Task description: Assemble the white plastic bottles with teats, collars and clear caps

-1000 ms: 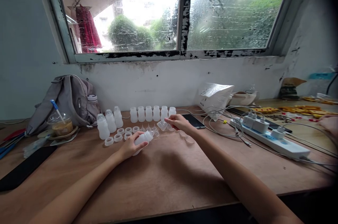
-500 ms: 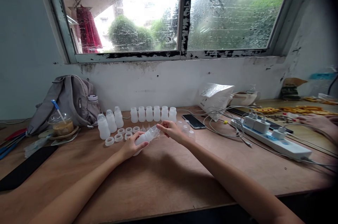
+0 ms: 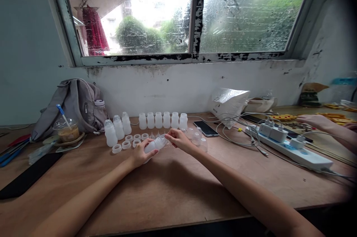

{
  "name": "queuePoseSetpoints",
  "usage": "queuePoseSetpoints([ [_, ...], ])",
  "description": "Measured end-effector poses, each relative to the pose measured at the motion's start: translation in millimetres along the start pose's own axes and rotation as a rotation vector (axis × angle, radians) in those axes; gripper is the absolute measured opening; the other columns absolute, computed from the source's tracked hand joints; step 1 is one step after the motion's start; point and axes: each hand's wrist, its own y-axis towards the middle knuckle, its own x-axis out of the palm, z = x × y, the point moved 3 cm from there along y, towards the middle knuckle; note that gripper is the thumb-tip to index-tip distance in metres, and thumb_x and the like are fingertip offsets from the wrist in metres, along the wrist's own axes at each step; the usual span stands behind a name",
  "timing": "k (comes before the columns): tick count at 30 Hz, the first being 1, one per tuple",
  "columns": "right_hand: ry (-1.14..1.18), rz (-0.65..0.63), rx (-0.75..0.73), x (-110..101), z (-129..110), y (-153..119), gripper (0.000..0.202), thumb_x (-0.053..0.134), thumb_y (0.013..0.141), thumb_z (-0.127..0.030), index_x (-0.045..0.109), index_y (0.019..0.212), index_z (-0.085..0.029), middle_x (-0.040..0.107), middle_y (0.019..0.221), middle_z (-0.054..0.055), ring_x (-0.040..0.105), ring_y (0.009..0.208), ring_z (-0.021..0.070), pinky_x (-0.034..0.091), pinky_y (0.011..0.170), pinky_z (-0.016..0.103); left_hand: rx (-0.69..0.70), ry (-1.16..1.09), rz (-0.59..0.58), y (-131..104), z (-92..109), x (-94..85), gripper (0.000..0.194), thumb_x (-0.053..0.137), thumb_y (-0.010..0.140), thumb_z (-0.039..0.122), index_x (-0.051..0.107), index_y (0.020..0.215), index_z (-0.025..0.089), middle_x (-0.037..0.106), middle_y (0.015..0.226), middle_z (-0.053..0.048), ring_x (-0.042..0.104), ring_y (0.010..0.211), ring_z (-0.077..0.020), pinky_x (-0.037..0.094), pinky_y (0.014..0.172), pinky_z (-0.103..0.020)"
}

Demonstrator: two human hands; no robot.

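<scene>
The left hand (image 3: 141,154) grips a frosted feeding bottle (image 3: 150,147) over the wooden tabletop (image 3: 156,196), its long axis tilting up rightward to the clear cap (image 3: 160,140), which the right hand (image 3: 178,140) pinches. Beyond both, six capless bottles (image 3: 158,120) stand in line.

The clear cap (image 3: 160,141) has moved onto the bottle (image 3: 150,147).

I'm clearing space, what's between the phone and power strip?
In the head view, looped pale cables and a small yellow piece lie between the phone and power strip.
</scene>
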Motion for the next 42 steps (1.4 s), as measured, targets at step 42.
queuePoseSetpoints([
  [42,-0.120,-0.389,0.064,4,-62,53,0.041,0.063,0.062,-0.052,0.042,0.073,-0.018,0.048,0.041,-0.008,0.042,0.032,0.0075,0.032,0.029,0.017,-0.109,0.158,0.168,8,-3,-1.0,0.057,0.061,0.064,0.047,0.040,0.109,0.020,0.052,0.106,-0.010,0.050,0.099,-0.0268,0.040,0.080,-0.041],
])
